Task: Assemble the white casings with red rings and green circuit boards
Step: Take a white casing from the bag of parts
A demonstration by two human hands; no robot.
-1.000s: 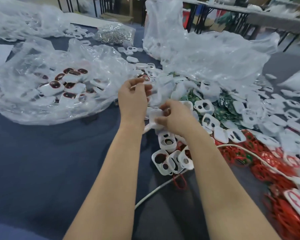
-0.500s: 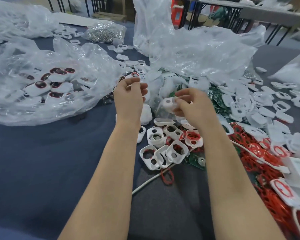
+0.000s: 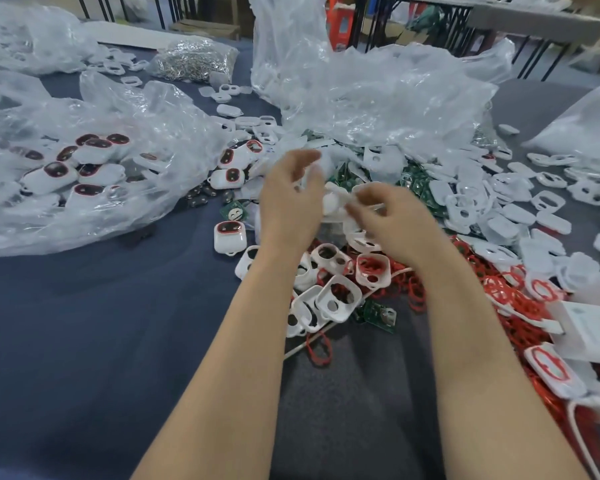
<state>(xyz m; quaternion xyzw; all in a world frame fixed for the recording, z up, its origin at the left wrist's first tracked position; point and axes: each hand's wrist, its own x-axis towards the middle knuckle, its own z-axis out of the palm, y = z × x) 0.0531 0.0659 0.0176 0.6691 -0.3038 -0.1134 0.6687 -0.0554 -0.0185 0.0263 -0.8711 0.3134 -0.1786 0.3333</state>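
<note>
My right hand [image 3: 398, 226] pinches a white casing [image 3: 336, 200] above the pile; the casing is blurred. My left hand [image 3: 289, 202] is just left of it with fingers loosely spread, and motion blur hides whether it holds anything. Below the hands lie empty white casings [image 3: 338, 299], some with red rings inside. Loose red rings [image 3: 513, 306] spread to the right. Green circuit boards [image 3: 412, 178] lie behind the hands, and one more board [image 3: 378, 315] sits beside the casings. One assembled casing [image 3: 230, 237] rests left of my left wrist.
A clear bag of assembled casings [image 3: 84, 168] covers the left of the dark blue table [image 3: 84, 323]. A large crumpled clear bag [image 3: 378, 95] stands behind the pile. A bag of metal parts [image 3: 194, 60] is at the back, a white box [image 3: 589, 327] and white cable [image 3: 312, 344] near the right.
The view has tilted down. My right hand has brought its casing toward the left hand, and the left hand's fingers have spread from their earlier pinch.
</note>
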